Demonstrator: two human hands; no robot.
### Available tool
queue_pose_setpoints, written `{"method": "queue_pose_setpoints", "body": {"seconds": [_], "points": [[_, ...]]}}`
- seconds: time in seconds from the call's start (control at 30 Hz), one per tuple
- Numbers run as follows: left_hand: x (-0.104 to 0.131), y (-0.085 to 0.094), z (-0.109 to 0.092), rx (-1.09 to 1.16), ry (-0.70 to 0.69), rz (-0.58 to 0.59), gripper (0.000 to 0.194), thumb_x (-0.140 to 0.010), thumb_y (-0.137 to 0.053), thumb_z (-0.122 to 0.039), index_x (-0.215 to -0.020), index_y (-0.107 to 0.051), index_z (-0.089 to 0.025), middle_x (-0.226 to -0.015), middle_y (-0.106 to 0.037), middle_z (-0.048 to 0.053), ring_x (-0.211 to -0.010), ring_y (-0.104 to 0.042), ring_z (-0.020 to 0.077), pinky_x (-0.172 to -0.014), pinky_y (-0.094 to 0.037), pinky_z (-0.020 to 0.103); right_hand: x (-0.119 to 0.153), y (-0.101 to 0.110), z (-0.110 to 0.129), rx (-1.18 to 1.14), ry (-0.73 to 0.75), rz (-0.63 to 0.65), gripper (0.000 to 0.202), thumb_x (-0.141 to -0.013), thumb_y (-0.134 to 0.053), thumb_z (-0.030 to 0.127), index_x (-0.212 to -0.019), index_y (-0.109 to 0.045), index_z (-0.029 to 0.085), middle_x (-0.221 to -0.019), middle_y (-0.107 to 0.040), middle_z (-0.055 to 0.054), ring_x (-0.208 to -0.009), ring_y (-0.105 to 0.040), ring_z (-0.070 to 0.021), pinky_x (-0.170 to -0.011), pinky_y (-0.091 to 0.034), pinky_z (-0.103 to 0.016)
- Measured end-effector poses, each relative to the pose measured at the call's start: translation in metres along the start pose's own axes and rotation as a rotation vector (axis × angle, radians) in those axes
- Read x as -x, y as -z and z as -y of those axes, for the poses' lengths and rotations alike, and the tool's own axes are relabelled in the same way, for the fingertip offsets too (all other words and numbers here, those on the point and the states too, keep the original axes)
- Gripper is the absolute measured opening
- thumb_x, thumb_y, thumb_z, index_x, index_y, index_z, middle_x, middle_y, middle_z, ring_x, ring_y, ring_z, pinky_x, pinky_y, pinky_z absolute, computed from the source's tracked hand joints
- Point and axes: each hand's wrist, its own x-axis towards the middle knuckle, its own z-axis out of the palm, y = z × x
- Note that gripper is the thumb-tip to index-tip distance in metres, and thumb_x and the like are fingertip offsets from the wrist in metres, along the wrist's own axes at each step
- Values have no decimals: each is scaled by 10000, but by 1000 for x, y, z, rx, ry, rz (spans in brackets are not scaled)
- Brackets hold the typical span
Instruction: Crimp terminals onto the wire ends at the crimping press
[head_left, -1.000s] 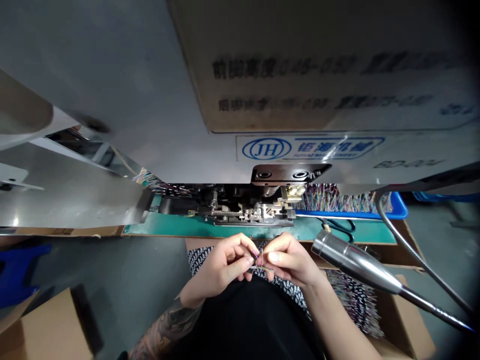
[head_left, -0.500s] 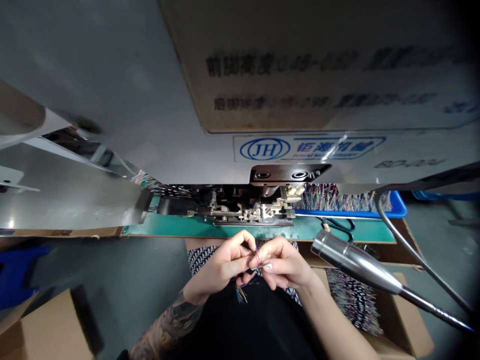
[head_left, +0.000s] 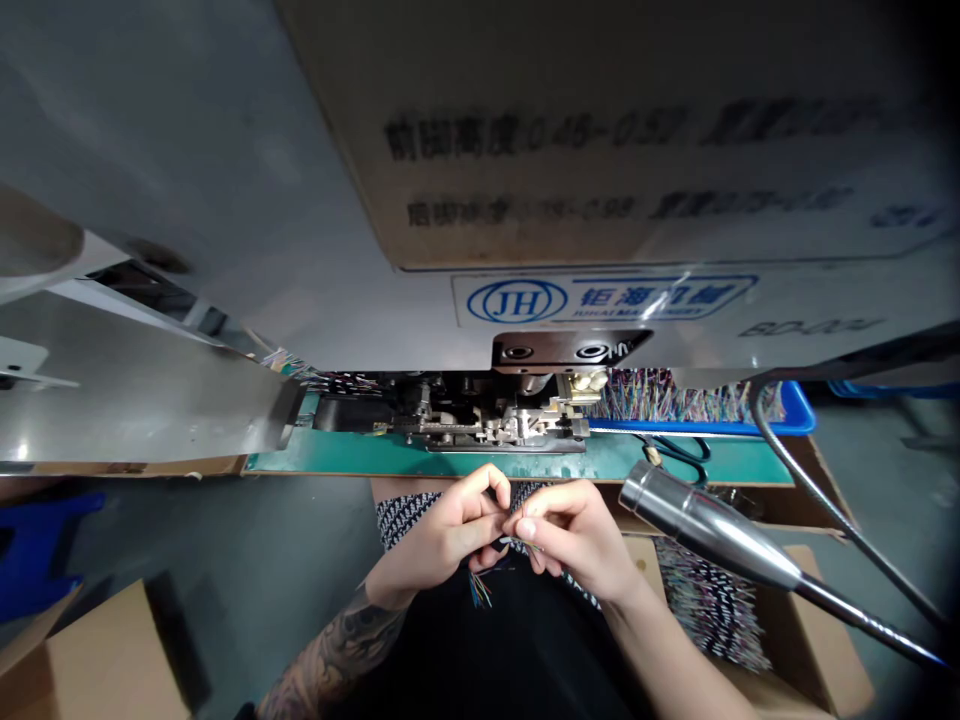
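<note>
Both hands meet over my lap, just in front of the green bench edge. My left hand (head_left: 463, 530) is closed, pinching a small bundle of thin coloured wires (head_left: 480, 588) whose loose ends hang below the fingers. Fingers of my right hand (head_left: 570, 535) press together on the wires' other ends, close against the left fingertips. A short yellowish strand pokes out beneath the right thumb. Most of the bundle is hidden by the fingers. Beyond the hands, the metal crimping head of a machine (head_left: 510, 428) sits on the green bench top (head_left: 360, 455).
A blue tray (head_left: 799, 410) of wires stands right of the machine. Black-handled scissors (head_left: 679, 455) lie on the bench. A metal gooseneck lamp (head_left: 712, 535) reaches in from the right, above a carton (head_left: 825, 620) of wire bundles. Another carton (head_left: 112, 660) stands lower left.
My right hand has shifted slightly, its fingertips re-gripping the wires with the thumb now higher. The left hand stays almost still. The camera view has turned a little.
</note>
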Motion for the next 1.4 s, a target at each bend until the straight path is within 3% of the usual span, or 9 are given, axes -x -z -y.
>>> {"method": "queue_pose_setpoints", "body": {"seconds": [0.2,0.37,0.5,0.63,0.77,0.9,1.03,1.2,1.4], "points": [[1,0,4,24,30,10,330,-1044,-660,-486,-1059,-445,-237,-710,-591,-36,-524,-489,90,-510,-332,214,7,-11,21,265,281,-121,139,-956,-760,208,-923,-895,198,-633,-762,-43,-458,-619,-125,-454,-469,-217],[0,-4,4,28,25,-28,311,-1052,-654,-467,-1034,-451,-232,-780,-647,-7,-534,-500,75,-510,-351,201,8,-13,19,229,291,-140,127,-956,-767,208,-946,-894,217,-696,-794,-47,-480,-641,-132,-456,-486,-222],[0,-4,2,-3,-5,-41,276,-1056,-642,-450,-1058,-565,-185,-846,-698,44,-559,-562,78,-494,-353,191,4,-11,16,200,220,-199,161,-970,-769,299,-932,-867,178,-572,-706,-11,-445,-574,-119,-440,-464,-214],[4,1,2,-2,-141,-54,322,-975,-767,-426,-1104,-719,-135,-790,-713,55,-637,-638,117,-524,-422,192,-3,-4,10,238,103,-286,328,-1039,-676,441,-995,-834,157,-572,-646,10,-449,-502,-100,-439,-422,-204],[8,9,2,123,-380,-224,192,-985,-767,-351,-1026,-768,-163,-769,-738,46,-626,-632,112,-559,-498,200,-1,3,-1,315,147,-368,292,-1031,-681,430,-1097,-806,174,-672,-625,12,-549,-534,-120,-518,-452,-232],[8,16,2,140,-517,-319,188,-994,-762,-343,-1102,-781,-190,-799,-758,50,-669,-657,130,-568,-520,201,5,0,-2,515,201,-281,244,-936,-784,350,-1117,-811,188,-740,-555,26,-617,-491,-124,-580,-405,-258],[8,18,8,69,-431,-211,271,-1007,-751,-343,-1217,-765,-172,-862,-755,71,-643,-638,119,-567,-510,208,1,-8,3,648,181,-137,145,-869,-852,330,-963,-864,220,-701,-473,42,-634,-457,-129,-618,-340,-285],[9,17,12,-73,-423,-259,311,-1026,-717,-370,-1271,-768,-186,-1045,-686,99,-761,-628,137,-620,-539,230,-6,-13,-2,432,101,-101,174,-916,-818,344,-791,-858,230,-718,-504,20,-650,-444,-135,-606,-309,-297],[7,17,13,-221,-573,-363,280,-1012,-741,-349,-1253,-794,-217,-917,-590,39,-710,-599,129,-574,-525,232,-7,-5,-25,-5,84,-437,297,-924,-810,418,-736,-711,210,-642,-509,40,-592,-422,-133,-578,-344,-278]]}}
